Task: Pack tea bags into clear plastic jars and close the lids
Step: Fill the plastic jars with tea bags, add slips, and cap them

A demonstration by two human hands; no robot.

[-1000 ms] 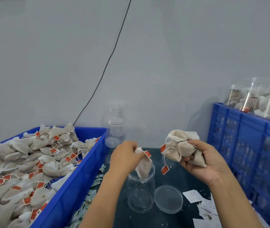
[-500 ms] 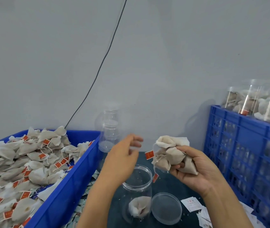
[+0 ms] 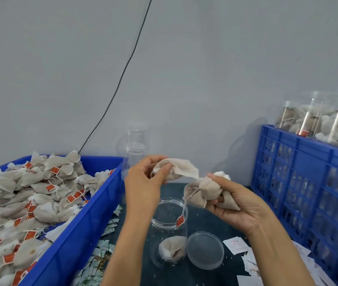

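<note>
Soft paper tea bag (image 3: 176, 170) pinched by left hand (image 3: 143, 184), pulled from bunch of tea bags (image 3: 205, 193) gripped in right hand (image 3: 240, 205). Next: drop into open jar (image 3: 169, 230) right below, one bag (image 3: 173, 249) already inside. Lid (image 3: 205, 250) lying beside jar on dark tabletop (image 3: 205, 221). Blue crate of tea bags (image 3: 77, 223) at left edge, blue basket (image 3: 308, 182) at right, grey wall (image 3: 184, 69) behind.

I see beige tea bags (image 3: 30, 195) with red-orange tags (image 3: 180, 221), two bright blue crates (image 3: 77, 230), a clear jar (image 3: 169, 230), a dark teal surface (image 3: 203, 219), and a grey wall (image 3: 205, 69) crossed by a black cable (image 3: 122, 75).
</note>
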